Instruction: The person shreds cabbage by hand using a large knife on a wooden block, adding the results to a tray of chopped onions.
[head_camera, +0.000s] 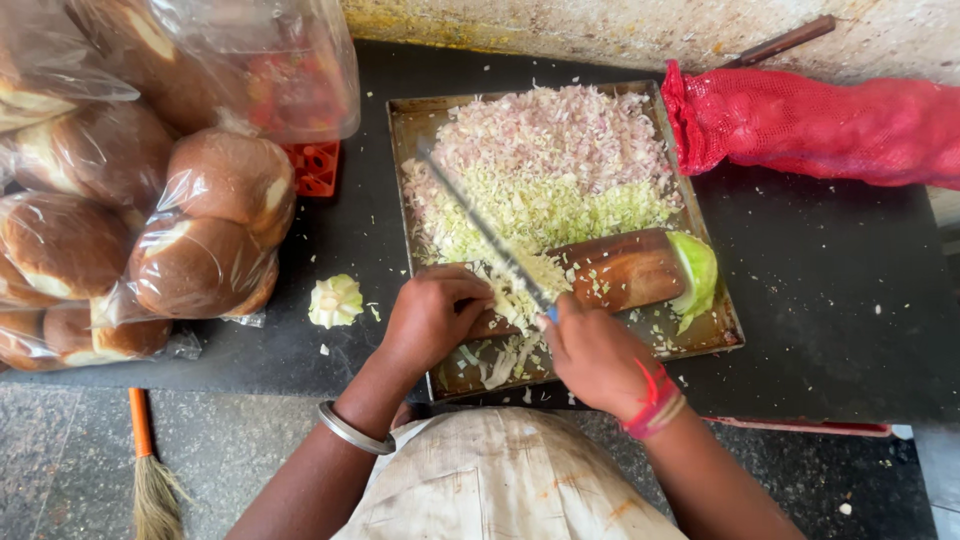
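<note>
Cabbage (520, 290) shredding is under way on the tray (400, 160) mid-desk — we are clamping our right hand (595, 355) on the knife (485, 232), left hand (432, 312) curled over the pile; next stroke wants knuckles clear.

To my left on the dark desk (820, 300) sits a heap of brown buns (200, 260), bagged in clear plastic. Just behind them is a red plastic crate (318, 168), partly hidden by another bag. A pale cabbage core (335, 300) lies near the buns, apart from the tray. At my far right a red mesh sack (810, 125) lies along the stained wall (600, 30), with a dark stick (785, 40) leaning just above it. Down on the stone floor (60, 470) to my left stands a broom with an orange handle (148, 470).
</note>
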